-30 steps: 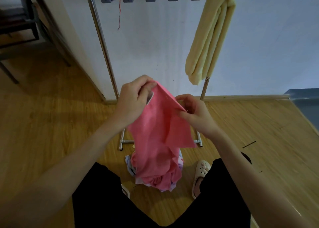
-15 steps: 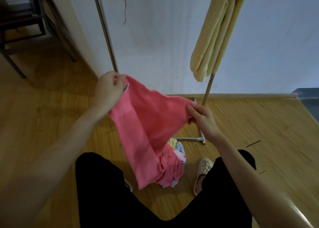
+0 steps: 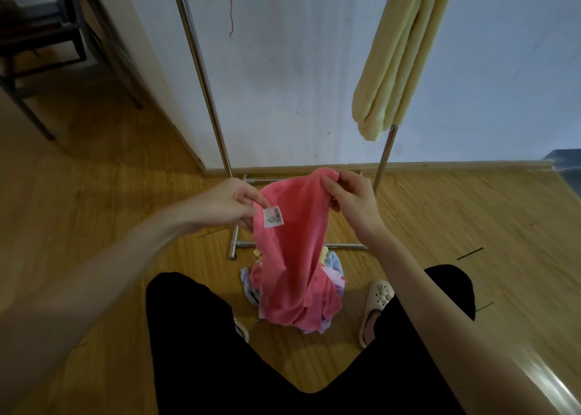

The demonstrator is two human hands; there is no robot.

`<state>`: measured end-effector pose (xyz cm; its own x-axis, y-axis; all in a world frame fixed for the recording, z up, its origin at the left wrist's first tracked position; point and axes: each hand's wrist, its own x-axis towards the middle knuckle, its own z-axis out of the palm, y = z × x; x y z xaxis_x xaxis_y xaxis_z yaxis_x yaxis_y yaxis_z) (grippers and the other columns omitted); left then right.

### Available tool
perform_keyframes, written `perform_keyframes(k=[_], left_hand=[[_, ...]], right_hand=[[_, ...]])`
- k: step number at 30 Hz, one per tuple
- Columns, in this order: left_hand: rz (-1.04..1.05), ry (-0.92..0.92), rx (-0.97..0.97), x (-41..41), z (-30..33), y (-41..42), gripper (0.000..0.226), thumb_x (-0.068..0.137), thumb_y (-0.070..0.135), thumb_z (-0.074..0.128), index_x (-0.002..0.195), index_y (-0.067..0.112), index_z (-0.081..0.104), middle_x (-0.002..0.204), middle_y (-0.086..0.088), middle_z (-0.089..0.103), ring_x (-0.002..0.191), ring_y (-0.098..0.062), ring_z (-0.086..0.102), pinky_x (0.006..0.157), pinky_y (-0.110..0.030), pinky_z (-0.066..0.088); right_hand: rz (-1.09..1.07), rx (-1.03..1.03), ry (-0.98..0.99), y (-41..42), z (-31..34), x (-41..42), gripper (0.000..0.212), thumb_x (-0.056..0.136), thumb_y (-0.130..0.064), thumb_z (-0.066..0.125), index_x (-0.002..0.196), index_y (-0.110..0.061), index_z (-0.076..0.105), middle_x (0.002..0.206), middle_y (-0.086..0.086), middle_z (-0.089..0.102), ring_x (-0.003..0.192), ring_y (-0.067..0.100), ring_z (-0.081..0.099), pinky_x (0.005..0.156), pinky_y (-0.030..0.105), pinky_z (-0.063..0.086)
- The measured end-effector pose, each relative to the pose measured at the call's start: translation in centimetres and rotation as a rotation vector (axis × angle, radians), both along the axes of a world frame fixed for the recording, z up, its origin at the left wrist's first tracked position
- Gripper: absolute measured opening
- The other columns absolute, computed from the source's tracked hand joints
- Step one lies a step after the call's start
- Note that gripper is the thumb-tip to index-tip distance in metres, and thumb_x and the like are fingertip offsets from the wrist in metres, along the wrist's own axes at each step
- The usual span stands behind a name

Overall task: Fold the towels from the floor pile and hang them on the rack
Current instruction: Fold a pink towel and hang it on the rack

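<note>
A pink towel [image 3: 292, 241] hangs between my two hands, its lower end resting on the floor pile [image 3: 333, 276] of pastel towels. My left hand [image 3: 229, 204] pinches one top edge beside a small white label [image 3: 273, 216]. My right hand [image 3: 349, 197] grips the other top edge, bunched over its fingers. Behind stands the metal rack [image 3: 207, 94], and a folded yellow towel [image 3: 396, 56] hangs from its top right.
The rack's base bars [image 3: 239, 243] lie on the wooden floor just beyond the pile. My black-trousered legs and a cream clog [image 3: 375, 304] flank the pile. A white wall stands behind the rack, dark furniture legs [image 3: 34, 78] at far left, a grey-blue object [image 3: 566, 166] at right.
My hands have come closer together and lower, so the spread pink towel now hangs narrow and bunched. Its label has turned into view by my left hand.
</note>
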<state>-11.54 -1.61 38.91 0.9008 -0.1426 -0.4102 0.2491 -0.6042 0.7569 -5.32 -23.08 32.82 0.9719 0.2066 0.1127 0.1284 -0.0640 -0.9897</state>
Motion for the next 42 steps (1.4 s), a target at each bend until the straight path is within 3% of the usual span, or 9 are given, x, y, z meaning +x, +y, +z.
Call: perform_keyframes(k=[4,8,13,15,18,24,28,37,42], left_hand=[[-0.174,-0.039,0.105,0.0,0.7,-0.6,0.041,0.087,-0.015,0.048,0.113,0.012,0.064,0.074,0.008,0.068,0.070,-0.001,0.067,0.074,-0.019,0.056],[-0.256,-0.407,0.437,0.7,0.2,-0.8,0.024,0.088,0.003,0.061,0.107,0.014,0.071,0.095,0.003,0.073,0.085,-0.004,0.066,0.078,-0.026,0.055],[-0.363,-0.658,0.532,1.3,0.1,-0.5,0.023,0.093,0.030,0.055,0.089,0.014,0.071,0.077,0.009,0.068,0.067,0.000,0.058,0.064,-0.022,0.047],[-0.374,-0.756,0.552,1.4,-0.1,-0.5,0.038,0.091,0.045,0.046,0.084,0.015,0.067,0.084,0.007,0.058,0.074,-0.005,0.053,0.064,-0.021,0.039],[-0.435,-0.933,0.525,1.5,0.0,-0.9,0.032,0.091,0.040,0.050,0.083,0.014,0.067,0.107,0.001,0.054,0.095,-0.012,0.052,0.081,-0.027,0.041],[-0.261,-0.713,0.122,1.2,-0.2,-1.9,0.034,0.093,0.043,0.050,0.089,0.012,0.065,0.078,0.002,0.063,0.075,-0.010,0.058,0.066,-0.027,0.047],[-0.234,-0.687,-0.010,1.0,-0.3,-2.2,0.025,0.094,0.031,0.049,0.089,0.013,0.065,0.077,0.006,0.063,0.077,-0.010,0.059,0.067,-0.020,0.044],[-0.224,-0.676,-0.116,0.4,0.0,-2.6,0.027,0.093,0.025,0.051,0.092,0.003,0.067,0.083,-0.008,0.067,0.082,-0.022,0.062,0.074,-0.035,0.048],[-0.183,-0.706,-0.107,0.5,-0.3,-2.4,0.028,0.094,0.029,0.052,0.089,0.005,0.066,0.081,-0.008,0.065,0.080,-0.023,0.060,0.073,-0.039,0.047]], right_hand=[[-0.011,0.034,-0.008,-0.3,0.6,0.0,0.014,0.093,-0.005,0.056,0.083,-0.001,0.065,0.056,-0.002,0.050,0.049,0.005,0.045,0.047,0.019,0.038],[-0.003,0.017,-0.065,-0.6,1.1,-0.1,0.014,0.092,-0.006,0.058,0.081,-0.001,0.065,0.057,-0.008,0.051,0.053,0.004,0.045,0.051,0.020,0.037],[-0.011,0.001,-0.119,-1.2,1.6,0.2,0.019,0.093,-0.007,0.056,0.083,0.005,0.065,0.060,-0.002,0.051,0.058,0.008,0.045,0.053,0.023,0.037],[-0.007,0.013,-0.118,-1.3,2.0,0.2,0.015,0.093,-0.006,0.056,0.086,0.002,0.067,0.063,0.002,0.056,0.057,0.007,0.050,0.053,0.020,0.042],[0.013,0.026,-0.134,-1.4,2.2,0.2,0.010,0.091,-0.002,0.057,0.091,0.000,0.067,0.072,0.008,0.065,0.064,0.011,0.060,0.059,0.023,0.051],[0.109,0.071,-0.229,-1.9,2.7,-0.7,0.018,0.091,0.008,0.054,0.107,0.002,0.047,0.074,0.021,0.068,0.067,0.025,0.067,0.066,0.032,0.058],[0.183,0.065,-0.258,-2.6,2.5,-0.3,0.019,0.091,0.014,0.045,0.096,0.009,0.062,0.088,0.021,0.070,0.080,0.027,0.068,0.071,0.031,0.056],[0.417,0.099,-0.082,-3.5,1.7,-0.5,0.037,0.080,0.002,0.048,0.114,0.006,0.062,0.115,0.021,0.066,0.113,0.034,0.060,0.096,0.049,0.048],[0.347,0.088,-0.088,-3.0,1.5,-1.3,0.020,0.083,0.000,0.067,0.102,0.005,0.067,0.111,0.019,0.068,0.101,0.032,0.067,0.091,0.046,0.053]])
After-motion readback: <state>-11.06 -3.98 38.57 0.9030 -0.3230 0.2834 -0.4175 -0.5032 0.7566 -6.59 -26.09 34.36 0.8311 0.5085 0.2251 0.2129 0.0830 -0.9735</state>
